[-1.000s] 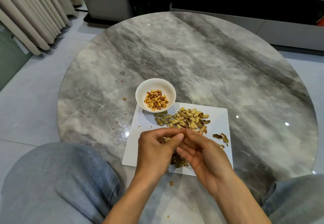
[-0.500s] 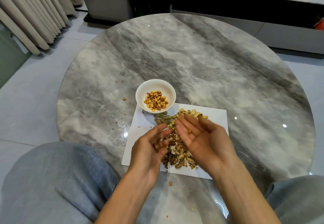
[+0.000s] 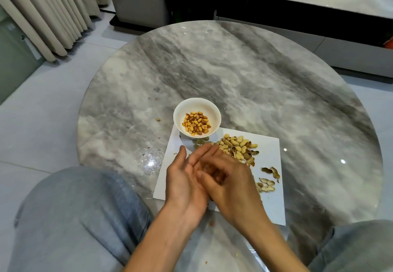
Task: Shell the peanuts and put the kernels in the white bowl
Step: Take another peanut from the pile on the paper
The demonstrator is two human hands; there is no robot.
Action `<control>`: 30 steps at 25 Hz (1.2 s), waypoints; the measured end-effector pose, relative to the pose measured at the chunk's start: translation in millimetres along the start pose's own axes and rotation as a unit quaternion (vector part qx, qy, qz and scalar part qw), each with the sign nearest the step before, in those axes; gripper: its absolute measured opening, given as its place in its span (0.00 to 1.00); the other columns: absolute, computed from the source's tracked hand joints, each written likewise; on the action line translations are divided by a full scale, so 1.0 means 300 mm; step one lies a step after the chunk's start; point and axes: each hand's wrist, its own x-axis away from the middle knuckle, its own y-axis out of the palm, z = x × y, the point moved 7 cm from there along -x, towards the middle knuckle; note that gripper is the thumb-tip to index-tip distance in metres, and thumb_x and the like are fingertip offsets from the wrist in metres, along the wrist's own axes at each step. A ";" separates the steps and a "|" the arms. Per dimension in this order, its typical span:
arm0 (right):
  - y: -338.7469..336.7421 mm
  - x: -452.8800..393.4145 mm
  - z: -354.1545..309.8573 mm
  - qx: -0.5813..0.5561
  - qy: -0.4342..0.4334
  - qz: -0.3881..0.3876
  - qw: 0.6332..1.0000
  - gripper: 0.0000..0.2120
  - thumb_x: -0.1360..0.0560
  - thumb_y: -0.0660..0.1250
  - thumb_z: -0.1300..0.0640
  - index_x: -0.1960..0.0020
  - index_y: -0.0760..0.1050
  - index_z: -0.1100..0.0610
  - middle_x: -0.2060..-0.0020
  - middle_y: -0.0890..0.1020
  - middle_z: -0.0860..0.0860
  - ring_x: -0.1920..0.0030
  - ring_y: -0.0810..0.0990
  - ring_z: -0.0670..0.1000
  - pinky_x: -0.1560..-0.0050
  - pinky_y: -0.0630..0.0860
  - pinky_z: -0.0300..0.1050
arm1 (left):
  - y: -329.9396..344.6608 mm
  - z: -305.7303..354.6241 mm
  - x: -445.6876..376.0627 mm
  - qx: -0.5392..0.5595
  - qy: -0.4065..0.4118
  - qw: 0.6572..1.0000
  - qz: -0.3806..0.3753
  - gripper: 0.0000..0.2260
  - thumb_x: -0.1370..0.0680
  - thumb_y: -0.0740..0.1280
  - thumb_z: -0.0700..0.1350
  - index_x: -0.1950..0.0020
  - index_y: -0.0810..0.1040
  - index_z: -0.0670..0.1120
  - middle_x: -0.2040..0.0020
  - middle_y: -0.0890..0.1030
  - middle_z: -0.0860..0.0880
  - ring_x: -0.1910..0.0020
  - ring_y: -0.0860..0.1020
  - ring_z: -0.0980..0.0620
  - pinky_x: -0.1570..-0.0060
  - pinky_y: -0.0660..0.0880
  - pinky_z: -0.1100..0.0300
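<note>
The white bowl (image 3: 177, 120) stands at the far left corner of a white paper sheet (image 3: 271, 151) and holds several golden-brown kernels (image 3: 196, 125). Unshelled peanuts (image 3: 235, 147) are heaped on the sheet right of the bowl. My left hand (image 3: 184, 181) lies palm up over the sheet, fingers straight and pointing toward the bowl. My right hand (image 3: 234, 186) is over that palm with its fingers curled down onto a small brownish kernel (image 3: 212, 170), blurred by motion. Most of the shell heap under my hands is hidden.
Empty shell halves (image 3: 269, 179) lie at the sheet's right side. Small crumbs dot the round grey marble table (image 3: 234, 76). My knees in grey trousers (image 3: 74, 218) flank the near edge. A low cabinet (image 3: 319, 44) and curtains (image 3: 53, 16) stand beyond.
Both hands opened and spread over the sheet, and a heap of shells showed between them. Now the left palm has turned up and the right fingers have curled onto it.
</note>
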 end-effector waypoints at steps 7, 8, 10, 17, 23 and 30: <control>-0.033 0.047 0.133 -0.210 0.183 0.027 0.960 0.08 0.22 0.69 0.62 0.60 0.83 0.57 0.69 0.82 0.49 0.69 0.78 0.45 0.65 0.75 0.37 | 0.006 -0.006 0.016 -0.254 0.107 0.961 -0.026 0.11 0.18 0.63 0.43 0.40 0.82 0.47 0.44 0.85 0.48 0.42 0.82 0.52 0.44 0.78 0.58; -0.042 0.058 0.168 -0.300 0.251 0.035 0.920 0.09 0.22 0.68 0.62 0.59 0.83 0.61 0.70 0.81 0.53 0.70 0.76 0.49 0.68 0.76 0.40 | 0.011 0.014 0.024 -0.380 0.176 0.908 -0.019 0.11 0.20 0.65 0.39 0.44 0.84 0.52 0.48 0.86 0.52 0.46 0.83 0.55 0.47 0.79 0.62; -0.054 0.074 0.206 -0.379 0.312 0.041 0.870 0.12 0.21 0.67 0.61 0.58 0.81 0.68 0.68 0.78 0.59 0.71 0.74 0.51 0.69 0.75 0.42 | 0.035 0.019 0.043 -0.518 0.257 0.815 -0.041 0.17 0.24 0.71 0.35 0.53 0.85 0.60 0.56 0.87 0.54 0.54 0.84 0.56 0.52 0.80 0.64; -0.029 0.076 0.212 -0.339 0.308 0.009 0.889 0.12 0.18 0.63 0.59 0.55 0.80 0.66 0.70 0.75 0.58 0.72 0.72 0.50 0.68 0.71 0.44 | 0.048 0.021 0.052 -0.579 0.345 0.735 -0.071 0.15 0.26 0.75 0.38 0.49 0.86 0.59 0.58 0.86 0.57 0.58 0.84 0.57 0.55 0.81 0.59; -0.025 0.074 0.216 -0.365 0.332 0.039 0.869 0.11 0.19 0.63 0.63 0.55 0.82 0.64 0.68 0.79 0.57 0.70 0.74 0.51 0.71 0.73 0.43 | 0.016 0.051 0.043 -0.522 0.306 0.796 0.018 0.12 0.26 0.74 0.37 0.57 0.86 0.56 0.62 0.86 0.55 0.61 0.84 0.57 0.57 0.80 0.60; 0.005 0.081 0.209 -0.340 0.351 0.026 0.872 0.08 0.21 0.66 0.63 0.54 0.84 0.57 0.64 0.83 0.54 0.68 0.76 0.49 0.71 0.72 0.44 | -0.013 0.054 0.027 -0.460 0.255 0.848 0.066 0.10 0.24 0.73 0.38 0.60 0.86 0.54 0.63 0.86 0.52 0.64 0.83 0.59 0.60 0.79 0.65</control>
